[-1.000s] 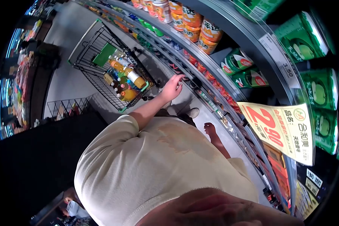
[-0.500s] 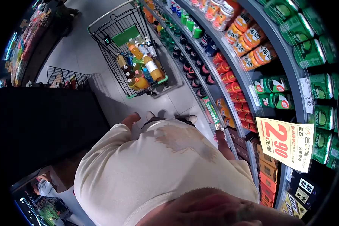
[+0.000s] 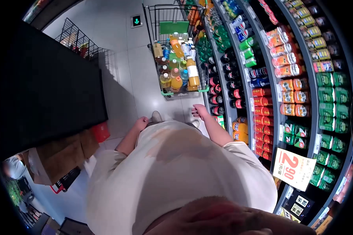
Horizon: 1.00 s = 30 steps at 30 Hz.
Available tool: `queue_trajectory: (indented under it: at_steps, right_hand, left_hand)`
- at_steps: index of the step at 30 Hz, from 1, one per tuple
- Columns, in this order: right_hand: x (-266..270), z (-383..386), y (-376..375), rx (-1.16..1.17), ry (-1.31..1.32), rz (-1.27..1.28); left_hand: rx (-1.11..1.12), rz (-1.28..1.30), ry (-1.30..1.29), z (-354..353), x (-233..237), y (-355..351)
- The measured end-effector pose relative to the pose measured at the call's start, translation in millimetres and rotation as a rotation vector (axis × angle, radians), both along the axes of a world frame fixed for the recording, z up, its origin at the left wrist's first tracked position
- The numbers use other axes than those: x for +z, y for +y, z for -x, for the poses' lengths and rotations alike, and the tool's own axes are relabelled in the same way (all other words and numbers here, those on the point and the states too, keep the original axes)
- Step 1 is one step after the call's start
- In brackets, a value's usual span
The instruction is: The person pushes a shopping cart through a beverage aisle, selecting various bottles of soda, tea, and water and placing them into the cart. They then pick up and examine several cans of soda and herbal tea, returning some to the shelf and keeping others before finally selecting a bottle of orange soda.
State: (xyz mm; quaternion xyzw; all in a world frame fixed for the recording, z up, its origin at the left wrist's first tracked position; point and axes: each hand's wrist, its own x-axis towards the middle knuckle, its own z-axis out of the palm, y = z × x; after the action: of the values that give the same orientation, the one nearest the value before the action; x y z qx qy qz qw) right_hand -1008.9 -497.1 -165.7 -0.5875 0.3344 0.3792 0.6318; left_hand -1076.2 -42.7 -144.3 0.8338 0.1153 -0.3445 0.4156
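Note:
My left hand (image 3: 141, 123) hangs beside my body at hip level, its fingers curled in with nothing visible in them. In front of my hip on the other side, my right hand (image 3: 200, 112) has its fingers apart and is bare of any object. Just beyond it stands a shopping cart (image 3: 169, 94) with a black wire basket and green trim; neither hand touches it. Inside lie several drink bottles, among them a large orange juice bottle (image 3: 192, 73) with a white label and a tilted orange drink bottle (image 3: 177, 47).
Shelves run along the right with cola bottles (image 3: 237, 103), red cans (image 3: 262, 120) and green multipacks (image 3: 328, 97). A yellow price sign (image 3: 294, 169) juts out from them. To the left are a large black panel (image 3: 55, 94), a wire basket (image 3: 79, 41) and a cardboard box (image 3: 62, 156).
The view has turned, so the cart now stands more directly ahead and upright. My right hand has swung forward from beside the shelf toward the cart; my left hand stays low.

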Motion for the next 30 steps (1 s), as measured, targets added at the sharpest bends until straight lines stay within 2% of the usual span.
queue_trajectory:
  at_steps: [2,6,9,10,12,14,15,16,17,19,22,23,25,27,29,30]
  right_hand:
    - [13,-41,40,-0.032,0.038,0.097]
    - [-16,-107,82,-0.139,0.161,0.114]
    - [-31,-132,100,-0.266,0.281,0.200]
    - [-37,-131,103,-0.297,0.244,0.264]
    - [-50,-138,102,-0.282,0.362,0.448]
    - [-82,-151,100,-0.490,0.598,0.560]
    - [-39,-146,105,-0.208,0.374,0.543]
    - [-47,-152,110,-0.501,0.475,0.626]
    - [-56,-154,106,-0.497,0.489,0.650]
    - [-90,-152,88,-0.111,0.451,0.668]
    - [-172,-149,50,0.723,0.276,0.756]
    - [-202,-146,40,0.890,0.202,0.764]
    - [-232,-132,19,0.782,0.195,0.716]
    - [-151,-160,29,1.096,0.216,0.829]
    - [-100,-179,27,1.239,0.228,0.881]
    - [-96,-185,24,1.301,0.233,0.917]
  left_hand:
    - [0.086,0.008,-0.005,12,-18,35]
    - [0.212,-0.117,0.058,33,-27,96]
    - [0.340,0.010,0.014,56,-49,133]
    - [0.385,0.041,0.060,60,-38,138]
    - [0.467,0.095,0.152,63,-18,141]
    - [0.464,0.067,0.186,62,-8,144]
    - [0.458,0.052,0.206,64,-6,149]
    - [0.399,0.052,0.216,59,-3,153]
    - [0.341,0.057,0.223,51,-3,160]
    - [0.226,0.054,0.231,35,-8,174]
    - [0.065,-0.064,0.186,7,-55,211]
    - [0.039,-0.085,0.177,-11,-64,227]
    - [-0.025,-0.121,0.159,-49,-52,244]
    - [-0.045,-0.152,0.139,-109,-14,245]
    - [0.010,-0.159,0.135,-176,46,224]
    - [0.089,-0.111,0.138,-205,63,216]
